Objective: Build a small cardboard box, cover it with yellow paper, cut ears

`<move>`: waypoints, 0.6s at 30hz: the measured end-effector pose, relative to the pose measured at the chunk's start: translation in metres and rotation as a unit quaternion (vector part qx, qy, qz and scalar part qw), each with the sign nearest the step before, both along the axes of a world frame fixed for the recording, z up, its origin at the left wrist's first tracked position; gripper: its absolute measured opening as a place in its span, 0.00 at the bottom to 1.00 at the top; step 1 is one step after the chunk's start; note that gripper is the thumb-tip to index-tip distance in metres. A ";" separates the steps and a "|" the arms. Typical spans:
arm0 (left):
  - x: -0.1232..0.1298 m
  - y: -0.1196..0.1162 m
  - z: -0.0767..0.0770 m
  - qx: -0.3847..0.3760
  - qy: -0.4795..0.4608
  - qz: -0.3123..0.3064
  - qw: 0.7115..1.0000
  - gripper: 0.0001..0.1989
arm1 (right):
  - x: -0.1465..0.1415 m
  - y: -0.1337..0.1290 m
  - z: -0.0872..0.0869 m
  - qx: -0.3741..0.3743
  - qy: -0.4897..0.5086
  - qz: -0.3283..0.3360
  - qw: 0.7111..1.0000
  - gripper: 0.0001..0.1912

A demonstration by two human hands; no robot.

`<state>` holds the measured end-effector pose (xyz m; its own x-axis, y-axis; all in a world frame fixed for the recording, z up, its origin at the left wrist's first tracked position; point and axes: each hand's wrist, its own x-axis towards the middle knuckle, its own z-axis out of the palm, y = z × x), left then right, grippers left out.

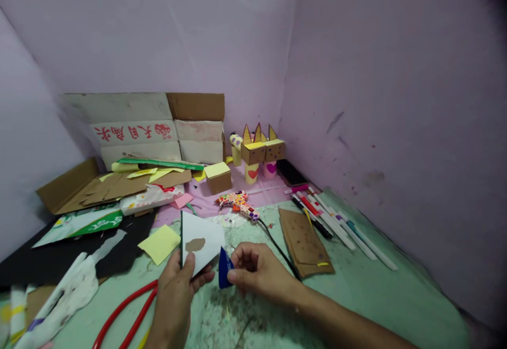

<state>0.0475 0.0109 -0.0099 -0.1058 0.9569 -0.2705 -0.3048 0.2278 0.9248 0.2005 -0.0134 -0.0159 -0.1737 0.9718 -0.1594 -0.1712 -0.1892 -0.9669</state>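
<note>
My left hand (180, 280) grips a white card (202, 238) with a brown patch and a dark left edge, its thumb over the lower part. Just right of the card, my right hand (253, 270) pinches a small dark blue pointed piece (224, 270) between thumb and fingers. The two pieces are close together; whether they touch is hard to tell. Red scissor handles (132, 307) lie beside my left wrist. Left of the card rests a yellow square of paper (159, 244). Beyond my hands is a patterned glue gun (240, 202) with a black cord.
Two cardboard-headed figures (261, 151) stand at the back beside a small box (218, 179) and a phone (291, 172). Markers (336, 222) and a brown cardboard piece (303, 243) lie at right. Cardboard (114, 188), wrappers and black sheets (137, 238) cover the left.
</note>
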 end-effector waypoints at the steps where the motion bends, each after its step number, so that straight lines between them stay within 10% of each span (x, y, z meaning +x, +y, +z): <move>1: -0.003 0.004 0.000 0.001 0.012 0.008 1.000 0.17 | 0.000 0.000 -0.001 0.002 -0.004 -0.001 1.000 0.28; 10: -0.036 0.044 0.010 0.036 0.054 0.123 0.990 0.06 | 0.002 -0.002 -0.002 0.066 -0.081 -0.026 0.994 0.10; 18: -0.010 -0.001 0.008 -0.007 0.031 -0.037 0.999 0.20 | -0.001 -0.002 0.003 0.013 0.004 -0.025 1.000 0.23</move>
